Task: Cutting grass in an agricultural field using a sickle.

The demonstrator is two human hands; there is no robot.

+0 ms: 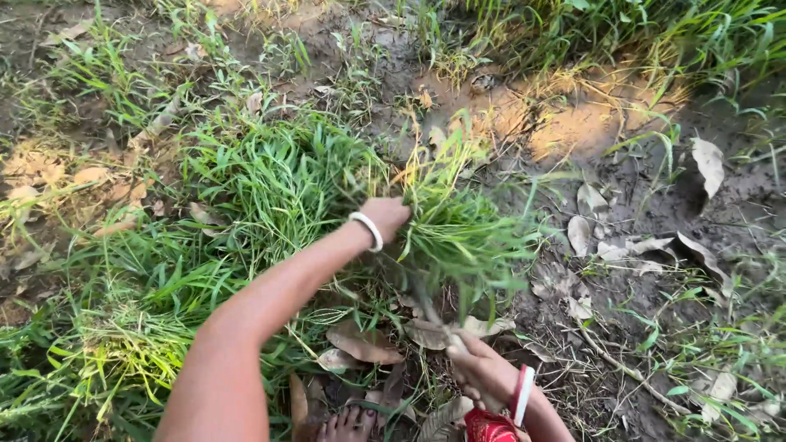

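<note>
My left hand (386,214), with a white bangle on the wrist, is closed around a thick bunch of green grass (458,233) and holds it bent to the right. My right hand (481,370), with red and white bangles, is low near the base of that bunch and grips a handle whose blade is blurred and mostly hidden in the stems (430,307). More uncut grass (270,180) stands just left of my left hand.
Bare muddy ground (655,205) with dry fallen leaves (708,164) lies to the right. Dry leaves (364,344) also lie between my arms. My bare toes (348,424) show at the bottom edge. Taller grass (622,33) borders the top right.
</note>
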